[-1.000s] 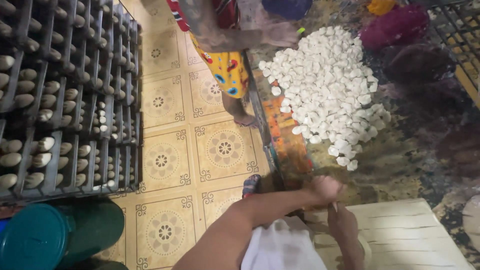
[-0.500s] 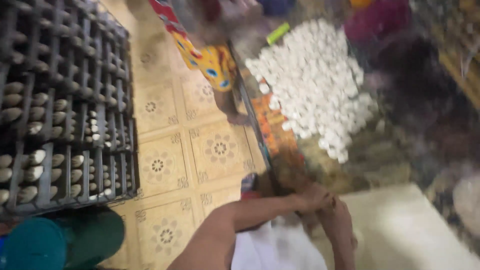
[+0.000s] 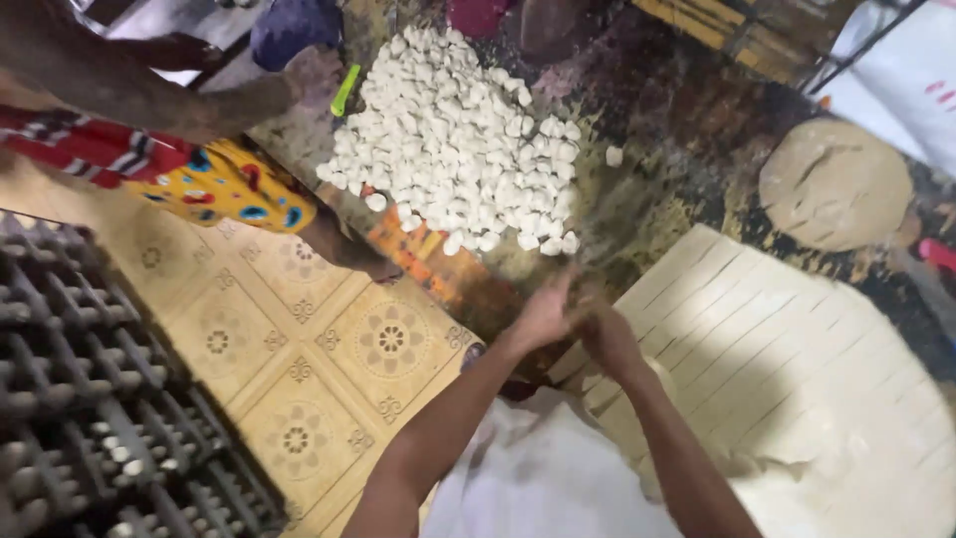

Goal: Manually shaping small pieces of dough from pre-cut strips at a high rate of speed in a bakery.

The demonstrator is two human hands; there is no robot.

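Dough sheet [image 3: 797, 369], pale and scored into long strips, is lying flat on the dark table [image 3: 677, 130], taking up the right side of the view. Both hands are meeting at its upper left corner, touching each other. Left hand [image 3: 546, 317] is pointing up toward the pile; fingers blurred, cannot tell if pinching anything. Right hand [image 3: 609, 339] is sitting on the sheet's edge, fingers curled, grip unclear too. Pile of small white dough pieces [image 3: 463, 134] is heaped on the table just beyond the hands. Round flat dough disc [image 3: 835, 184] is resting further right, well apart from the pile. Green stick-like item [image 3: 345, 90] is lying beside the pile's left edge. Another person in bright patterned shorts [image 3: 214, 184] is standing on the tiled floor [image 3: 299, 329]. Dark slotted racks [image 3: 90, 399] are filling the lower left.
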